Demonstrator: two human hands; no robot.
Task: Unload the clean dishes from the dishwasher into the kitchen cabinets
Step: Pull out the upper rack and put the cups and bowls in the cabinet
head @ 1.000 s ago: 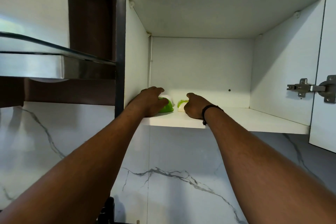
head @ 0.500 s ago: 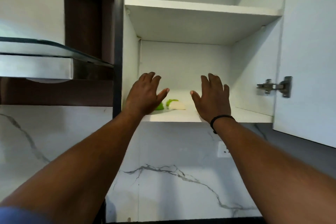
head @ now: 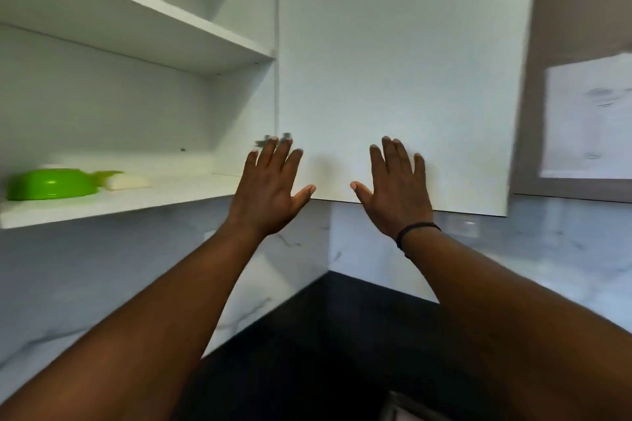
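Note:
A green bowl [head: 51,184] sits upside down on the lower shelf [head: 113,205] of the open white wall cabinet, at the far left. A pale dish with a green edge [head: 124,179] lies just right of it. My left hand [head: 272,186] is raised with its fingers spread, in front of the cabinet's right side near the lower hinge. My right hand [head: 396,186] is also raised and spread, in front of the open cabinet door [head: 393,61]. Neither hand holds anything. Whether they touch the door I cannot tell.
An upper shelf [head: 136,14] spans the cabinet above. A grey cabinet [head: 578,79] hangs to the right of the door. Marble backsplash [head: 547,256] meets a dark countertop [head: 342,335] in the corner below.
Both hands let go of the dishes on the shelf and drew back with spread fingers. My view has swung right, so the dishes now lie far left and the door fills the middle.

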